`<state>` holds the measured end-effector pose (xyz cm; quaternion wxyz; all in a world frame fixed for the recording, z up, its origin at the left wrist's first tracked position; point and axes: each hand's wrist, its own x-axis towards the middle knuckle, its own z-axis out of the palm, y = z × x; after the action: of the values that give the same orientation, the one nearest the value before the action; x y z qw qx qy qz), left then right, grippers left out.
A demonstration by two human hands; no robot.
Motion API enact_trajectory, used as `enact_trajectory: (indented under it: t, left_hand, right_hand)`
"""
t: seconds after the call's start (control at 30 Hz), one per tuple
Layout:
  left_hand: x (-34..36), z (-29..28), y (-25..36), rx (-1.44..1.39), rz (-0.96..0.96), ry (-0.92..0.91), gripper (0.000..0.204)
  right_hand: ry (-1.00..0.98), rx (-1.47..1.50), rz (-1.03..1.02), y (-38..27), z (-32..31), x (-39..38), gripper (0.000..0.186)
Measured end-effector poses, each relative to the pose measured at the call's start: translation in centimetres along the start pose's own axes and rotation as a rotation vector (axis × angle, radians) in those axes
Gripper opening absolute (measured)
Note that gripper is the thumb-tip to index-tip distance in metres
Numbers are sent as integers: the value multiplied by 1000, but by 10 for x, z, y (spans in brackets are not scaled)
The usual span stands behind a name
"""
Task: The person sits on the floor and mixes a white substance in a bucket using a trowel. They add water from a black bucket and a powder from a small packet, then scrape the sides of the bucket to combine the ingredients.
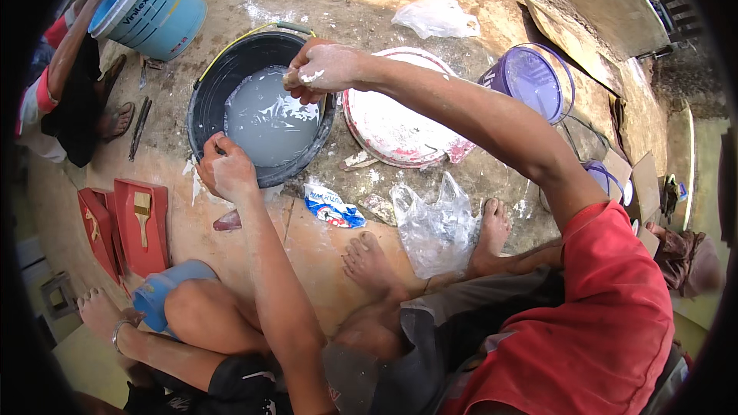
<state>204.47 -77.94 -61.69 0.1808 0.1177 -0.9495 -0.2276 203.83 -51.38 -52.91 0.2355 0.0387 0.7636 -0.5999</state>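
Observation:
A black bucket [277, 123] with a yellow handle holds pale grey, milky liquid with white streaks. My left hand [223, 167] is closed on the near left part of its rim. My right hand [321, 69], smeared with white, is over the bucket's upper right edge, fingers curled round something small that I cannot make out. Right of the bucket lies a round white lid [396, 119] stained pink and red. Below it are a blue-and-white packet [334, 206] and a clear plastic bag [430, 230].
Another person [65, 100] handles a light blue bucket [154, 15] at upper left; another [177, 346] sits at lower left beside red trays with brushes [140, 227] and a blue container [157, 300]. Purple buckets [530, 84], cardboard [642, 200] and a white bag [434, 19] lie around.

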Motion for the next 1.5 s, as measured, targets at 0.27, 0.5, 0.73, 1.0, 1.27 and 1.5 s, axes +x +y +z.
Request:
enact_trajectory:
  t: [0.27, 0.5, 0.73, 1.0, 1.27, 1.5]
  left_hand:
    - [-1, -12, 2, 1, -48, -23, 27]
    - [-7, 6, 14, -70, -50, -46, 25]
    - [5, -18, -10, -24, -49, -30, 28]
    - [-1, -4, 7, -77, -38, -77, 29]
    - [-2, -3, 1, -12, -48, -26, 29]
    - [-2, -5, 0, 12, -49, -14, 30]
  right_hand:
    - [-159, -348, 281, 71, 115, 153, 21]
    - [-360, -193, 484, 118, 88, 176, 23]
    - [-571, 350, 325, 5, 34, 87, 30]
    - [-369, -151, 537, 38, -82, -57, 38]
    - [-233, -801, 79, 138, -99, -80, 44]
    - [85, -441, 88, 15, -56, -50, 38]
